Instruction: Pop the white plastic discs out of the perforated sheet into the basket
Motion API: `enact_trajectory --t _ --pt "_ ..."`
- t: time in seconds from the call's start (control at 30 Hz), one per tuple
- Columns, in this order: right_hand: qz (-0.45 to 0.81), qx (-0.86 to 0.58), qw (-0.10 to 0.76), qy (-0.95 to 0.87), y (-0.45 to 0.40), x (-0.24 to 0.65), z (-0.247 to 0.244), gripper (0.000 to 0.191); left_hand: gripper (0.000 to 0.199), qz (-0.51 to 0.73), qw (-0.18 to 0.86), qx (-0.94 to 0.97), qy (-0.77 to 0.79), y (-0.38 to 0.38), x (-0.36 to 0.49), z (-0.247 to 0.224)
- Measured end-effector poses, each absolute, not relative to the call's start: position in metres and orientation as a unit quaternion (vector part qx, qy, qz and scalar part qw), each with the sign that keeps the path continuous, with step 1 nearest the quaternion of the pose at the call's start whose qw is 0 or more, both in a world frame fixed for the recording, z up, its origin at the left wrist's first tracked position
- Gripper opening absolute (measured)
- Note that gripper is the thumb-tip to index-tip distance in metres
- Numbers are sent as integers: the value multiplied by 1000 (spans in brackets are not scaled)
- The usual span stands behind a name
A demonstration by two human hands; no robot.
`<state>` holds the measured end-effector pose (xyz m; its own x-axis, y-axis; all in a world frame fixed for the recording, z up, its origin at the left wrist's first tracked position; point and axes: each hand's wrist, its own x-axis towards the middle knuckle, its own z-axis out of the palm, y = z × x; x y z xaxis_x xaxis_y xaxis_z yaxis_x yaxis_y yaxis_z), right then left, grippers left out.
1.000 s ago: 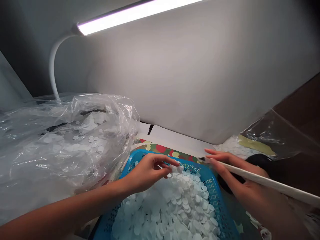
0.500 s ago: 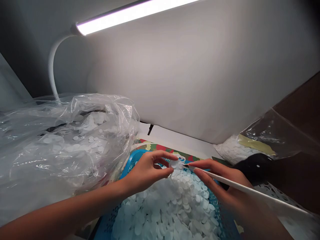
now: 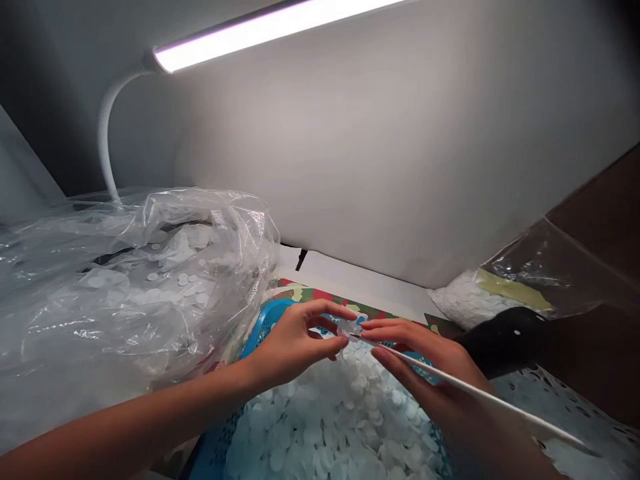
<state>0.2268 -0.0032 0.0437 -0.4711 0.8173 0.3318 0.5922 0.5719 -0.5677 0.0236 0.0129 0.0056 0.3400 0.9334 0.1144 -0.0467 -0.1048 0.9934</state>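
Observation:
My left hand (image 3: pixel 293 337) is closed in a pinch on a small translucent white disc (image 3: pixel 346 327) over the basket. In my right hand (image 3: pixel 433 363) is a long thin white tool (image 3: pixel 493 389) with a dark pointed tip; its exact kind does not show. The tip meets the disc or lies just beside it. The tool's shaft slants down to the right, past the wrist. Below both hands, a blue perforated plastic basket (image 3: pixel 256 335) holds a heap of small white discs (image 3: pixel 330 427).
A large clear plastic bag (image 3: pixel 240 220) with white discs lies at the left. A lit tube lamp (image 3: pixel 280 30) on a bent white neck (image 3: pixel 103 127) hangs above. To the right are another bag of white pieces (image 3: pixel 463 297), a black rounded object (image 3: pixel 505 340) and a perforated white basket (image 3: pixel 580 413).
My right hand has moved a little left, bringing the tool's tip closer to my left fingertips, and the tool's far end has swung. My left hand has barely moved.

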Motion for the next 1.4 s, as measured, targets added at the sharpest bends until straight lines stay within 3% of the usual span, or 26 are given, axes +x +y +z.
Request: enact_trajectory --t 0.4,0.9,1.4 --pt "170 -417 300 -841 -3 223 36 16 23 437 560 604 362 14 23 2" --pt "20 -407 265 -874 -6 213 18 19 32 420 535 632 372 15 23 -1" --pt "-5 -413 323 -852 -5 216 25 21 39 434 528 621 384 14 24 1"
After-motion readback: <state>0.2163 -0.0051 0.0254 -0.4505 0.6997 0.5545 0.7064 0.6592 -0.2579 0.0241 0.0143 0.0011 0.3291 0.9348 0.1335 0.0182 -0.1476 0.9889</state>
